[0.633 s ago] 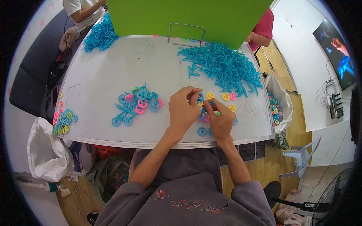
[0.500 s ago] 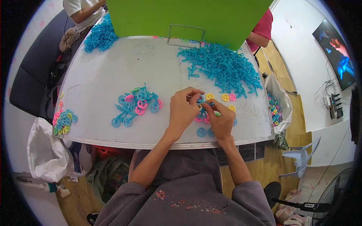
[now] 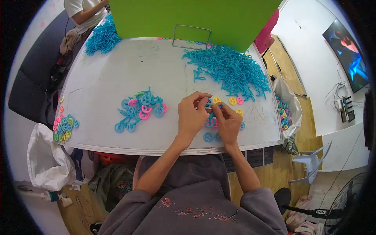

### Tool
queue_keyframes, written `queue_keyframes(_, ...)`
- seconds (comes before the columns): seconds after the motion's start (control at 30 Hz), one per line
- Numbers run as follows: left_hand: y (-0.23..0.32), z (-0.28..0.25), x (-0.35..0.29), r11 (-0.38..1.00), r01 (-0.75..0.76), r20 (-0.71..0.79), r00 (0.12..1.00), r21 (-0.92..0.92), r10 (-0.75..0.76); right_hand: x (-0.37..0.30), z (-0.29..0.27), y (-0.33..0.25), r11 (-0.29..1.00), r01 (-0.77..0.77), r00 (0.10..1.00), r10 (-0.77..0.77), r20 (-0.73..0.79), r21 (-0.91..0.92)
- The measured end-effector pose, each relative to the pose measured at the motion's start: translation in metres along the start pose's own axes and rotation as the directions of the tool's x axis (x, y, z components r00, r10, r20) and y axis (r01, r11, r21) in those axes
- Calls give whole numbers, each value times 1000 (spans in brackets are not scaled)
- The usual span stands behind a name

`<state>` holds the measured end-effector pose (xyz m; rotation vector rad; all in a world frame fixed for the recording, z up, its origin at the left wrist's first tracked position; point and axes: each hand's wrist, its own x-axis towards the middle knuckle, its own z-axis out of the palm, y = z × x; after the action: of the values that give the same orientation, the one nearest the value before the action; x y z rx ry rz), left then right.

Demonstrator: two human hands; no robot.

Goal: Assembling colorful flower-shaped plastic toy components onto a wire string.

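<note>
Grey hooded top, worn by the person, at the lower edge; both forearms rise from it to the white table.

Left hand and right hand: brought together just above the near table edge, fingertips of both pinched on 1 small blue plastic wheel held between them.

Loose wheels, blue and pink: flat on the table under and just beside the hands, 2 blue ones nearest the edge.

Yellow and pink wheels: just beyond the right hand.

Cluster of assembled blue and pink wheel pieces: left of the hands, mid-table.

Small heap of mixed-colour wheels: at the table's far-left edge.

White plastic bag: hanging below that corner.

Open bag of coloured wheels: at the right table edge.

Large pile of blue sticks: beyond the hands, right of centre.

Second blue pile: far left corner, near another person's arm.

Green board: upright along the far side, a wire frame before it.
</note>
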<state>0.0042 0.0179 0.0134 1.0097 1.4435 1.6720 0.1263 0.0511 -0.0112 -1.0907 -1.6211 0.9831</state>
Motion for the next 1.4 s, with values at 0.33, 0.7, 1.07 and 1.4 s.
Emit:
queue_keyframes(0.33, -20, -2, 1, 946, -195, -89, 970, 260, 225, 2, 3, -15, 995, 60, 995, -54, 81, -75)
queue_keyframes(0.7, -11, -19, 8, 989, -53, 148, 986, -138, 74, 8, -11, -11, 988, -11, 973, -25, 231, 155)
queue_keyframes(1.07, 13, -95, -3, 742, -321, -124, 871, 588, 475, 32, -18, -16, 997, 72, 973, -73, 220, 14)
queue_keyframes(1.4, 10, -80, -2, 513, -227, -203, 731, 828, 651, 125, 44, 31, 405, 670, 738, -457, 497, -622)
